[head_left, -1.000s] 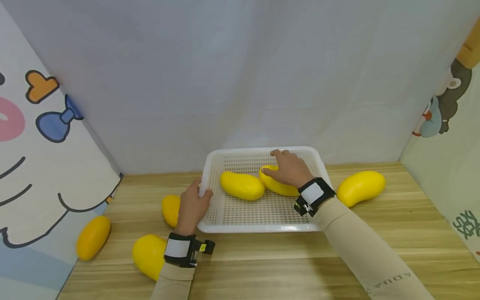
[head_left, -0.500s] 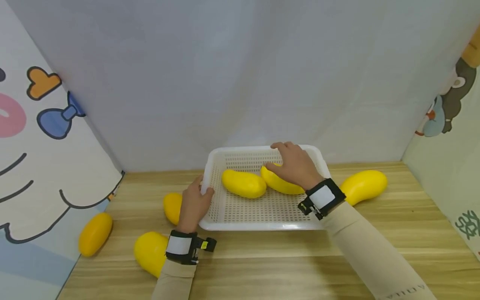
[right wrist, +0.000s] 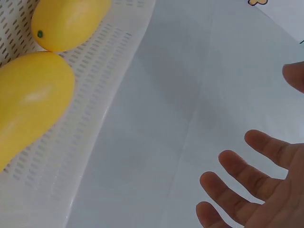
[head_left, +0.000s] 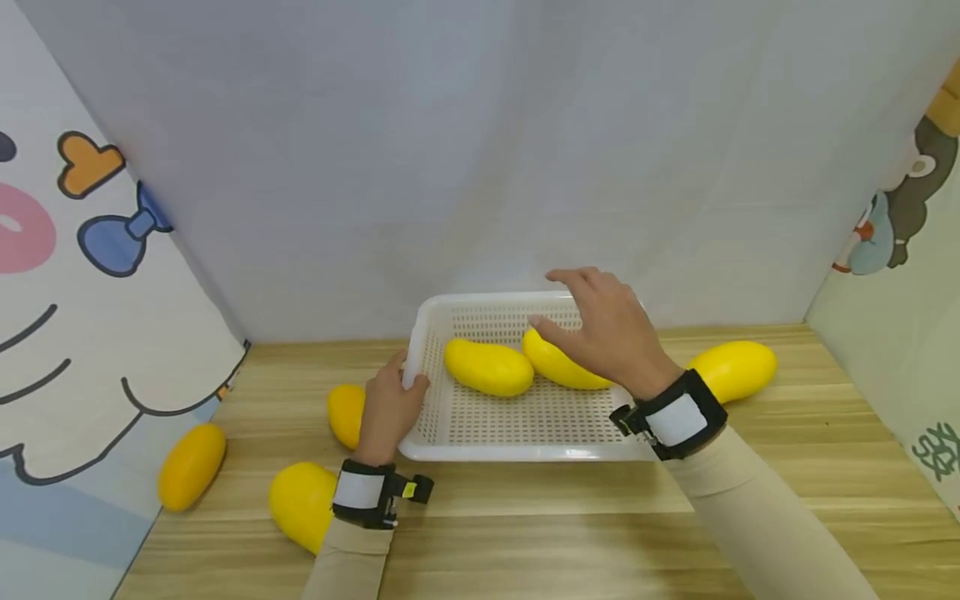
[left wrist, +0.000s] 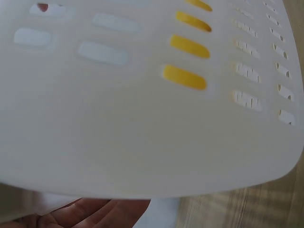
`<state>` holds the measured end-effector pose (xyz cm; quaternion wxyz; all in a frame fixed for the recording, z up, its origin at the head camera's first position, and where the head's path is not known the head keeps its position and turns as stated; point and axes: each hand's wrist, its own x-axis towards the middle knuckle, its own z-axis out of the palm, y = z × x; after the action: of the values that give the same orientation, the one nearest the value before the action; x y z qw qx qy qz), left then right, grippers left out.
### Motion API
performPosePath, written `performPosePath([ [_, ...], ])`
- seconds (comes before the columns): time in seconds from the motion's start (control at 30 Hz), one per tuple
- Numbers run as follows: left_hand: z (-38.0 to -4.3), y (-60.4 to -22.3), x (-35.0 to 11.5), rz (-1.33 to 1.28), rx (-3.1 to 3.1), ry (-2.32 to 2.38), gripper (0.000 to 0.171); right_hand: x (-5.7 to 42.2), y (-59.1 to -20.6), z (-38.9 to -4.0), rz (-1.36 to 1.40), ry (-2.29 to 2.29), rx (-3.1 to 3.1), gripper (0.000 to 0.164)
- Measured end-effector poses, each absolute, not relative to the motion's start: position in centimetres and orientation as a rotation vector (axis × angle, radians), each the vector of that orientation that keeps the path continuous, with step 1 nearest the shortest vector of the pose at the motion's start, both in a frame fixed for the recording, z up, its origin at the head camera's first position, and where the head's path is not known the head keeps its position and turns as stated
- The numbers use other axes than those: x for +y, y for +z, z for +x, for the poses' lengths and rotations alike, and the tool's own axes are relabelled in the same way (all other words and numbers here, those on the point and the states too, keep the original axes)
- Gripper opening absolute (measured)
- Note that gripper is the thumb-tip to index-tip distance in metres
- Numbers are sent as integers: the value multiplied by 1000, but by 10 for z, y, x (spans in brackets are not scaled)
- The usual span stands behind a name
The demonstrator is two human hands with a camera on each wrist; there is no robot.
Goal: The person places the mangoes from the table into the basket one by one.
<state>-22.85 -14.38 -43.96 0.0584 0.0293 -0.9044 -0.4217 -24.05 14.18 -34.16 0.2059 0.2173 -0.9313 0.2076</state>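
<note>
Now spread right hand (head_left: 611,333) lifts | yellow oblong mango (head_left: 558,362) seemingly placed | left hand (head_left: 390,408) grips white plastic basket (head_left: 525,454), desk's (head_left: 525,525) back edge

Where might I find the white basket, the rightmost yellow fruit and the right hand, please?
White basket (head_left: 517,453): head view, middle of its near rim.
Rightmost yellow fruit (head_left: 735,369): head view, middle of its visible side.
Right hand (head_left: 611,331): head view, back of the hand.

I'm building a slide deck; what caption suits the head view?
Left hand grips a white basket holding two yellow fruits; right hand hovers open above it.
</note>
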Motion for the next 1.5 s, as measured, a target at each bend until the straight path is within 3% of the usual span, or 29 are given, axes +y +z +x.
performPosePath([
  [0.4, -227, -441, -144, 120, -2763, -1287, 54, 147, -330, -197, 723, 564, -2348, 61],
  [1.17, -229, -445, -145, 102, -2743, -1277, 51, 164, -310, -111, 672, 693, -2222, 57],
  [1.5, -229, -442, -145, 88, -2739, -1275, 51, 162, -301, -91, 674, 730, -2148, 56],
])
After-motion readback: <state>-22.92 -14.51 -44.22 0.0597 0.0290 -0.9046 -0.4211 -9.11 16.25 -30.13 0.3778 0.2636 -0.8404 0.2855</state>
